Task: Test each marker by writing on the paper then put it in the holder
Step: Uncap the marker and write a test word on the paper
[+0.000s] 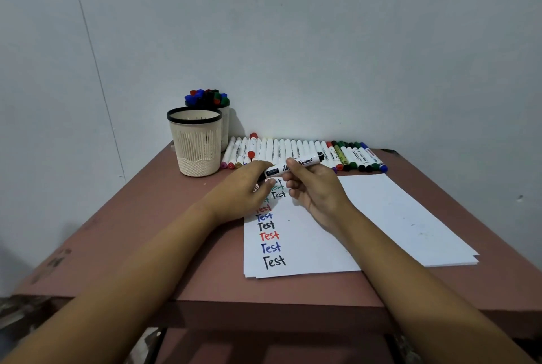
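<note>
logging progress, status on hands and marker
Left hand pinches marker end, right hand grips its middle. Marker level above paper. Way to front holder open.

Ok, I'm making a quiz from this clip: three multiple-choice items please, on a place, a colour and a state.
1. The row of markers lies: A on the paper; B along the wall; C in a holder.
2. The lowest "Test" is: A black; B red; C green.
3. The held marker is: A on the table; B in both hands; C in a holder.
Answers: 1 B, it runs beside the wall. 2 A, black ink. 3 B, left hand pinches its end, right hand grips its middle.
</note>
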Demonstrator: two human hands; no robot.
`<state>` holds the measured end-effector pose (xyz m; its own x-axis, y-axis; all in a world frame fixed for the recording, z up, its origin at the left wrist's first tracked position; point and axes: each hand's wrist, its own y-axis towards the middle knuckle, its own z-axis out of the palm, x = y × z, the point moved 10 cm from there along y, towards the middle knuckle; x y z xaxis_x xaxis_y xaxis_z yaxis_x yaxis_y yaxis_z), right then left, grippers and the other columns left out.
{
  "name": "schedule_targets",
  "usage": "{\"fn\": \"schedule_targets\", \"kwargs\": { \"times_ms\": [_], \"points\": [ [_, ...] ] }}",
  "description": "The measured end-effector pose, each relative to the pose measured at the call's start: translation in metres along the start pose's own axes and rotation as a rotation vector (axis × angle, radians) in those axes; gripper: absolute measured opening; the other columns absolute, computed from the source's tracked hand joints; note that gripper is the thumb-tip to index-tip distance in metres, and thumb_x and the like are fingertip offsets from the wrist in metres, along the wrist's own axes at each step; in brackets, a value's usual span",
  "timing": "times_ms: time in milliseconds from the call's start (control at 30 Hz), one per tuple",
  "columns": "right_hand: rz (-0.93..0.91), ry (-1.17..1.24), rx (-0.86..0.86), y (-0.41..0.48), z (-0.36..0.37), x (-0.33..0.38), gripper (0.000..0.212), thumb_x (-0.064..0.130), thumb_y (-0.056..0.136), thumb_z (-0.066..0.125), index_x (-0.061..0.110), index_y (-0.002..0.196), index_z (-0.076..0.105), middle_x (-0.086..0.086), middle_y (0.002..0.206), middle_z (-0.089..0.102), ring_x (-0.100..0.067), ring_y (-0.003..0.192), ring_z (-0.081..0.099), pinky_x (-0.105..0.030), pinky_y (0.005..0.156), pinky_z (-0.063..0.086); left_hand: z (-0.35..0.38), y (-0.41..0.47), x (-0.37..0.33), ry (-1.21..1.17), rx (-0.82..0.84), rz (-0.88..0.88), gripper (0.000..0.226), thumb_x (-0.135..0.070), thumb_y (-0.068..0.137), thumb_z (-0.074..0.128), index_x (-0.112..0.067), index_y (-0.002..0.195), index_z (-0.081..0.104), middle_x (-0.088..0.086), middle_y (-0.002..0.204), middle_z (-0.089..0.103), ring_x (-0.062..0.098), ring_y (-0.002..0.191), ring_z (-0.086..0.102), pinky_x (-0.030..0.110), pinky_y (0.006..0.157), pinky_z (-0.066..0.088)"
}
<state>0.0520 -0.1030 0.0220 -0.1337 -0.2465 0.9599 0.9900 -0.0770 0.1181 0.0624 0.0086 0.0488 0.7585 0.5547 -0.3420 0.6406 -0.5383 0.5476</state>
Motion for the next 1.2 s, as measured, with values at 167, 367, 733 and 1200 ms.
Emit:
{"fn": "schedule_targets", "kwargs": {
  "times_ms": [167, 367, 733, 1200],
  "points": [
    [-0.066, -0.143, -0.036, 0.005, -0.004, 0.000, 0.025, 0.024, 0.093, 0.059, 0.007, 0.075, 0.062, 0.003, 0.057, 0.058, -0.008, 0.054, 0.049, -0.023, 0.058, 0.039, -0.002, 0.000, 0.004, -0.018, 0.011, -0.052, 0.026, -0.033, 0.095, 0.046, -0.008, 0.092, 0.053, -0.009, 0.063, 0.046, 0.011, 0.058, 0.044, 0.035, 0.057, 0.036],
    [-0.071, -0.154, -0.010, 0.008, -0.006, -0.001, 0.024, 0.028, 0.093, 0.059, 0.011, 0.076, 0.058, 0.007, 0.055, 0.054, -0.008, 0.055, 0.045, -0.027, 0.060, 0.034, -0.001, 0.000, 0.005, -0.129, 0.009, -0.111, 0.030, -0.037, 0.092, 0.051, -0.008, 0.090, 0.058, 0.000, 0.066, 0.053, 0.011, 0.059, 0.043, 0.029, 0.056, 0.033],
    [-0.201, -0.246, -0.017, 0.006, -0.006, 0.013, 0.022, 0.027, 0.092, 0.062, 0.008, 0.080, 0.062, 0.005, 0.060, 0.056, -0.008, 0.056, 0.049, -0.024, 0.058, 0.041, -0.008, -0.001, 0.007, -0.193, -0.051, -0.084, 0.035, -0.040, 0.090, 0.049, -0.007, 0.087, 0.061, 0.005, 0.068, 0.057, 0.013, 0.060, 0.047, 0.028, 0.057, 0.036],
    [-0.196, -0.230, 0.030, 0.007, -0.001, 0.012, 0.023, 0.024, 0.095, 0.057, 0.012, 0.076, 0.062, 0.006, 0.059, 0.055, -0.008, 0.058, 0.047, -0.024, 0.060, 0.041, 0.001, 0.001, 0.003, -0.138, 0.034, -0.079, 0.024, -0.030, 0.096, 0.050, -0.010, 0.083, 0.047, -0.005, 0.061, 0.041, 0.009, 0.056, 0.037, 0.021, 0.053, 0.029]
  ]
}}
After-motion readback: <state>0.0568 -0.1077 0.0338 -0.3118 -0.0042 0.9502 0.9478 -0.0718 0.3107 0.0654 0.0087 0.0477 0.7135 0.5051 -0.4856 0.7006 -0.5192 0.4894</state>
